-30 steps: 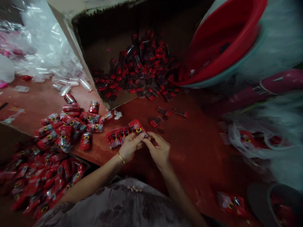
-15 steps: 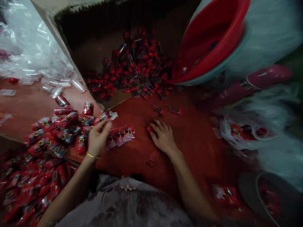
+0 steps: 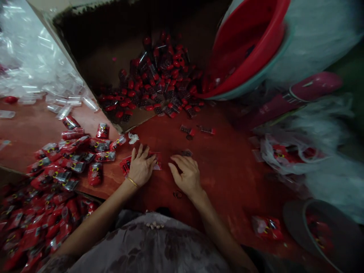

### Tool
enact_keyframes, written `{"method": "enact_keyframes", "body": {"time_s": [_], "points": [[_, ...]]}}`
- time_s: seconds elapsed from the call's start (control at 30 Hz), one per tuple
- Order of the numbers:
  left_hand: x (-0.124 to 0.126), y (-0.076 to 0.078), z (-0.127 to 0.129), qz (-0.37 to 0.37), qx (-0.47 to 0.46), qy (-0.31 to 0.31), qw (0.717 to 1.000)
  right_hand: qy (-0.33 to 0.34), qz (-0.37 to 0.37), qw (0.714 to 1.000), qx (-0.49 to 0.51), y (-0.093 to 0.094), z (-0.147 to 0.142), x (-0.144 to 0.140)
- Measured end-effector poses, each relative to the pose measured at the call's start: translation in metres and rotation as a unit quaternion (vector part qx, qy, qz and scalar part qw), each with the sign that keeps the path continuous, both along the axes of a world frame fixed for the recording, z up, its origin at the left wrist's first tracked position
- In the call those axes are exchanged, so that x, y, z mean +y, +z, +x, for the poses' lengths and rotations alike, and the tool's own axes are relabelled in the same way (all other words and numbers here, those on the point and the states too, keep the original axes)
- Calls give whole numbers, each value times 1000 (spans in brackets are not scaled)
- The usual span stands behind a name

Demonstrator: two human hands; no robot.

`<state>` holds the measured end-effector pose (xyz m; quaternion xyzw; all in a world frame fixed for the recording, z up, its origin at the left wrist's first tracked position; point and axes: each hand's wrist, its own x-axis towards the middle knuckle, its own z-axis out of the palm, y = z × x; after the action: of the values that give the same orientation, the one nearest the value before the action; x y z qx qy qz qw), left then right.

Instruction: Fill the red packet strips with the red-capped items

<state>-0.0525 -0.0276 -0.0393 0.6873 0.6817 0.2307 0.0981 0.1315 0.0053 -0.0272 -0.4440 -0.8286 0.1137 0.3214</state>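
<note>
Left hand (image 3: 141, 167) lay flat, fingers spread, pressing on the strip of red sachets (image 3: 125, 165) on the red table (image 3: 233, 170). Right hand (image 3: 185, 175) rested beside it, fingers loosely curled over a small dark capsule (image 3: 187, 152); actual grasp could not be determined.

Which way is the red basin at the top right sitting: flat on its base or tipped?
Tipped. The red basin leans steeply, its open mouth facing the cardboard box of red-capped tubes.

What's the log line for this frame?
left hand: flat on packets | right hand: by capsule | box: capsules inside
</note>
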Motion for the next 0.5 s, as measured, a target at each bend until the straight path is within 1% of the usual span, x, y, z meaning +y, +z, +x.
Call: {"method": "enact_keyframes", "body": {"time_s": [0.1, 0.2, 0.33, 0.4, 0.5], "points": [[-1, 3, 0, -6, -2, -4, 1000, 4, -45, 999, 16, -2, -15, -2], [0, 4, 0, -11, -5, -4, 1000, 6, -74, 997, 7, -5, -23, -1], [2, 0, 2, -4, -8, -1, 1000, 14, -83, 996, 25, -5, -20, -2], [1, 0, 2, 8, -19, 7, 1000, 7, -90, 995, 44, -4, -18, -4], [-3, 5, 3, 38, -43, 31, 998, -15, -131, 988, 86, -3, -19, -7]]}}
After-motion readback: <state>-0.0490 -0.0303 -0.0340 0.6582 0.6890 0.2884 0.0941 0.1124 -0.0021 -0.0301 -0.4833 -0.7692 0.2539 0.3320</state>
